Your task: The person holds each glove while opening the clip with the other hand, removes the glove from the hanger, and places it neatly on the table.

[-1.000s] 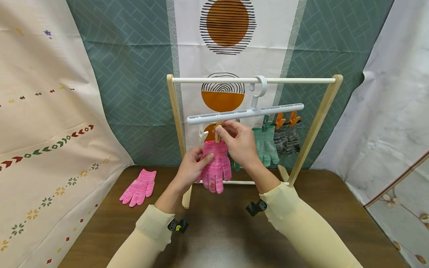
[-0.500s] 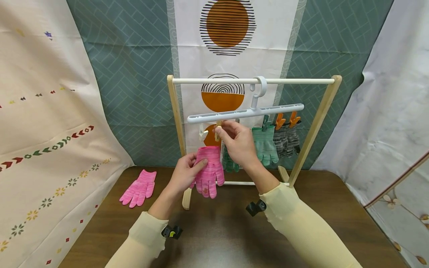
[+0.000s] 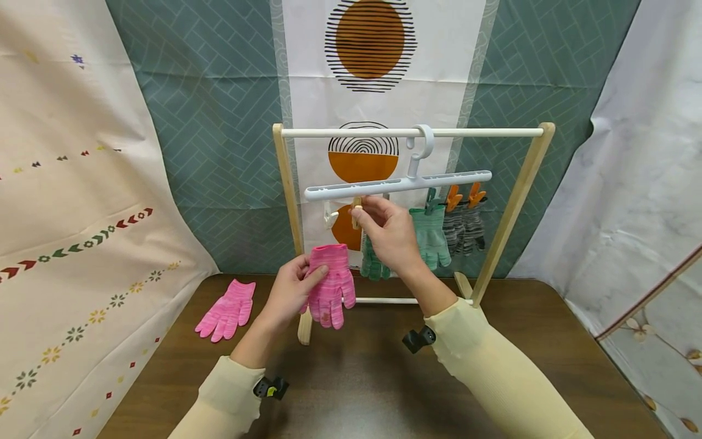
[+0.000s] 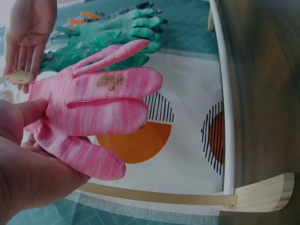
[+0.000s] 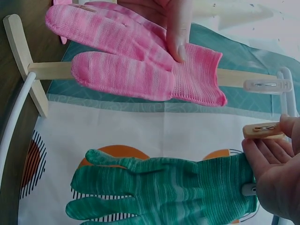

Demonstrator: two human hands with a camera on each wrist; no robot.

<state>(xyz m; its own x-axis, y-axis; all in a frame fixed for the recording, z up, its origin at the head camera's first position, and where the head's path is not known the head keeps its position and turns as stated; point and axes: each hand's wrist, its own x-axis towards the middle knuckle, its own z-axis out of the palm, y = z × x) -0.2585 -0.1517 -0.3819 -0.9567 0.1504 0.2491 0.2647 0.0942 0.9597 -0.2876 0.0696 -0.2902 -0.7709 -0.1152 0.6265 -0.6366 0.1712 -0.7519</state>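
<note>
My left hand (image 3: pixel 286 291) holds a pink striped knit glove (image 3: pixel 332 283) between thumb and fingers, its cuff up and its fingers hanging down. A brown stain marks one glove finger in the left wrist view. With my right hand (image 3: pixel 390 233) I pinch a wooden clothespin (image 5: pixel 262 131) below the white hanger (image 3: pixel 373 189). The pink glove's cuff is apart from the clothespin, lower and to its left. Just left of the clothespin hangs a whitish clip (image 3: pixel 329 218). A dark green glove (image 5: pixel 164 187) hangs near my right hand, clipped at its cuff.
The hanger hooks over the white bar of a wooden-legged rack (image 3: pixel 521 207). Further right hang a light green glove (image 3: pixel 430 238) and grey striped gloves (image 3: pixel 464 228) under orange clips (image 3: pixel 453 199). Another pink glove (image 3: pixel 227 310) lies on the brown table (image 3: pixel 351 384).
My left hand has moved down and left with the pink glove, drawing its cuff away from the clothespin. The right hand has stayed at the clothespin.
</note>
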